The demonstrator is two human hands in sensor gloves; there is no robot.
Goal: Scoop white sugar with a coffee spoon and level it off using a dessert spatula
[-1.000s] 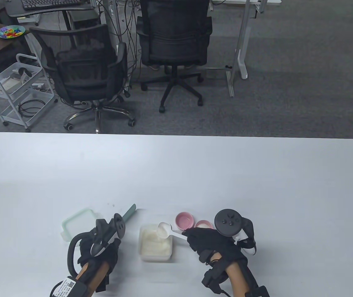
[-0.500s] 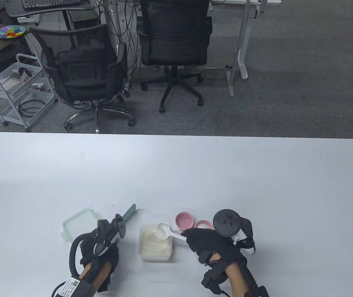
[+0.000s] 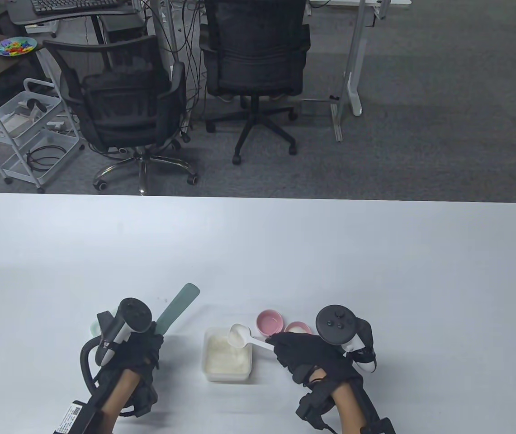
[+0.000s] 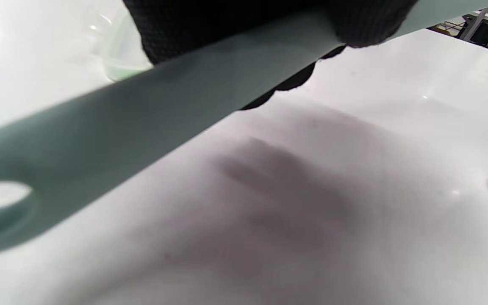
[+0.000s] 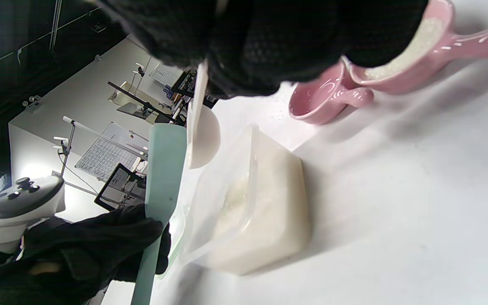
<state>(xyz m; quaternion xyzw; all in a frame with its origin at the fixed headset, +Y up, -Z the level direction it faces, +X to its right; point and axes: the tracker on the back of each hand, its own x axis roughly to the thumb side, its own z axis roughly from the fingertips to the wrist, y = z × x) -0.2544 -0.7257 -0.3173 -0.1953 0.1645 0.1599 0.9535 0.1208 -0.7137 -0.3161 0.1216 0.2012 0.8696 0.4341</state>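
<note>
Now the right hand (image 3: 305, 357) grips the coffee spoon (image 3: 241, 336) by its handle, its heaped bowl hanging over the sugar container (image 3: 227, 355) at that tub's one o'clock corner. At nine o'clock from the tub, the left hand (image 3: 133, 352) holds the dessert spatula (image 3: 177, 306) (pale green), blade pointing toward one o'clock above the desk (image 3: 375, 271). Two pink dishes (image 3: 270, 322) sit just beside the tub at two o'clock.
</note>
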